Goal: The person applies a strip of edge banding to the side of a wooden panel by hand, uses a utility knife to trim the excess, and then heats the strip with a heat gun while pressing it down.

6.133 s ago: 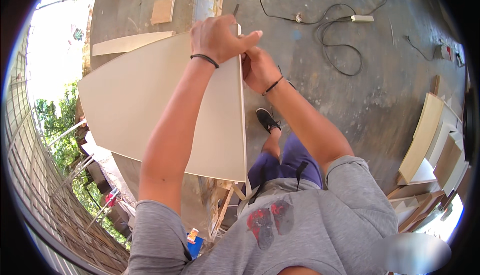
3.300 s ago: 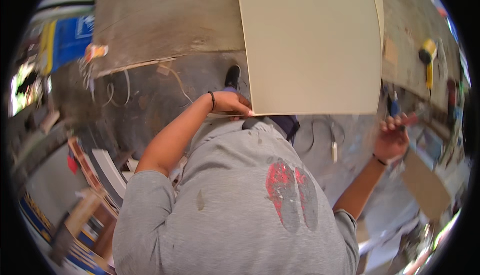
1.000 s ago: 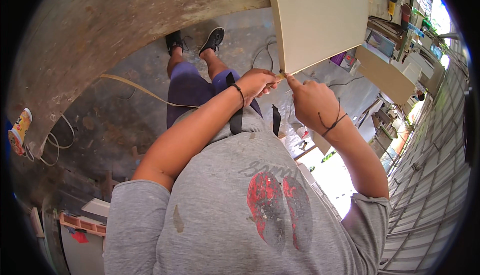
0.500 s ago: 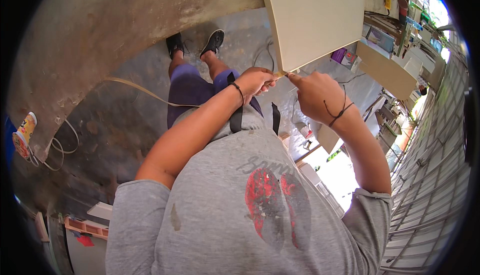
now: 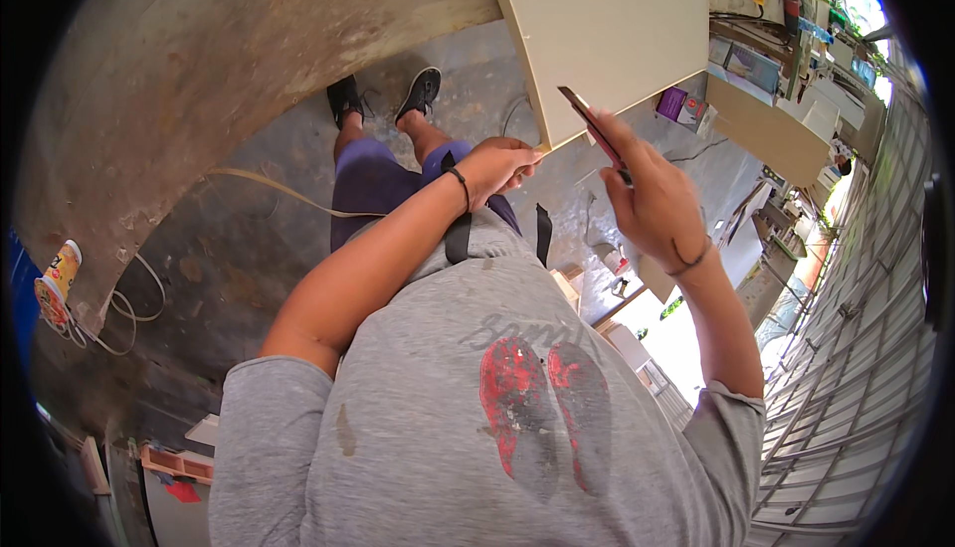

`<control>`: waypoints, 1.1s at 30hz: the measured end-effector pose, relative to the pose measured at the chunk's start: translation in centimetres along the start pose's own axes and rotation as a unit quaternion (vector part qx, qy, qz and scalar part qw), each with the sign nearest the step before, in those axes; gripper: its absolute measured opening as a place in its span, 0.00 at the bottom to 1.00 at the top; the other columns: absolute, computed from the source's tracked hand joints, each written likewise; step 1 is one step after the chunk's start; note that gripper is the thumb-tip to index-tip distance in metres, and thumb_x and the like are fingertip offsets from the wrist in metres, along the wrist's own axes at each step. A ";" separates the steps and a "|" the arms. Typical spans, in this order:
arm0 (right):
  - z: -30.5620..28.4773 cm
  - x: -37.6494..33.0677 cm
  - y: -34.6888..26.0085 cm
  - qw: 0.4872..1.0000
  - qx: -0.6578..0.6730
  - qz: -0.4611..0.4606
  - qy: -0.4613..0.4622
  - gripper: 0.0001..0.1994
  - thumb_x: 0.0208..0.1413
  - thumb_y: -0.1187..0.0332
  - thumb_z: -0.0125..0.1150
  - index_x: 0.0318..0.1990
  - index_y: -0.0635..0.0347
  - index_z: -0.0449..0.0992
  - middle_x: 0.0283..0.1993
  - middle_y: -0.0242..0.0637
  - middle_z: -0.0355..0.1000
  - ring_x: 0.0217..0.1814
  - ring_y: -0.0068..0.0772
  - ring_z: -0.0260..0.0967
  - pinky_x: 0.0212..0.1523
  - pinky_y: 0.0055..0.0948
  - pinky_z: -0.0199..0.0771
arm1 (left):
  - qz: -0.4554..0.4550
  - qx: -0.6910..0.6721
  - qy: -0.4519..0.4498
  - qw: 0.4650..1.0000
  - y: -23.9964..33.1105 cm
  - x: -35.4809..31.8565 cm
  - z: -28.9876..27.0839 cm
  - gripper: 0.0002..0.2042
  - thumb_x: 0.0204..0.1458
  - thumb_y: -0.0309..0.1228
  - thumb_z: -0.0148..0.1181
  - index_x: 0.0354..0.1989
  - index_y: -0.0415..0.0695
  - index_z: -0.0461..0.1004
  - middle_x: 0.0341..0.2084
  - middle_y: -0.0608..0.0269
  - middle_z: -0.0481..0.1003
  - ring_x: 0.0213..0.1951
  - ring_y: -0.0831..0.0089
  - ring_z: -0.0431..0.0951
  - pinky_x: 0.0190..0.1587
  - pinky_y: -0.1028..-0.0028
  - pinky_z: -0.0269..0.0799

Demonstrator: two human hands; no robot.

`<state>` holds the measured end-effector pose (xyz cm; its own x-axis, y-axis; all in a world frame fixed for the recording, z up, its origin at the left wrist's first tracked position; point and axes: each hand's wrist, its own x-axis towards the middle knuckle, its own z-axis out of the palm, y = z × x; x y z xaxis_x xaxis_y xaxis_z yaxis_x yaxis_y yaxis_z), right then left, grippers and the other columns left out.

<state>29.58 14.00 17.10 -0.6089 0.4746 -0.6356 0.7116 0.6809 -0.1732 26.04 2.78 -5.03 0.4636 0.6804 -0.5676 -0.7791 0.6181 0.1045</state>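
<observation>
Left hand (image 5: pixel 494 171) fingers appear to pinch edging strip (image 5: pixel 284 186) at corner of panel (image 5: pixel 617 30); right hand (image 5: pixel 659 197) fingers wrap utility knife (image 5: pixel 595 133); slippage could gouge panel or cut left hand

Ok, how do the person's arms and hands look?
The left hand and right hand are ungloved. A dark band circles the left wrist, a thin dark cord the right. The left sleeve and right sleeve are grey and short.
</observation>
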 end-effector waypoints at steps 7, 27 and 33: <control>9.2 2.4 8.7 0.985 0.100 -0.091 0.107 0.14 0.49 0.73 0.61 0.45 0.60 0.70 0.38 0.42 0.71 0.33 0.44 0.72 0.33 0.34 0.72 | 0.207 0.373 0.090 0.900 -2.2 1.0 0.2 0.13 0.55 0.38 0.55 0.36 0.38 0.69 0.19 0.64 0.69 0.23 0.73 0.69 0.29 0.73 0.64; 16.3 5.0 12.7 0.881 0.194 -0.274 0.334 0.13 0.46 0.69 0.67 0.40 0.56 0.73 0.37 0.37 0.72 0.29 0.39 0.73 0.27 0.30 0.73 | 0.295 0.513 0.406 0.697 -5.9 2.7 4.9 0.11 0.57 0.29 0.43 0.34 0.35 0.70 0.25 0.38 0.73 0.34 0.43 0.75 0.37 0.53 0.68; 17.2 5.5 12.8 0.852 0.214 -0.295 0.375 0.10 0.48 0.66 0.65 0.37 0.55 0.73 0.36 0.32 0.72 0.27 0.36 0.73 0.25 0.29 0.72 | 0.260 0.500 0.432 0.704 -5.6 3.9 6.1 0.11 0.56 0.29 0.43 0.33 0.32 0.68 0.24 0.36 0.73 0.34 0.42 0.75 0.37 0.53 0.68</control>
<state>41.33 15.74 -1.51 -0.8434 0.4521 0.2902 0.1677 0.7347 -0.6573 34.84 4.37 -2.86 -0.5404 0.6916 -0.4792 0.1392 0.6351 0.7598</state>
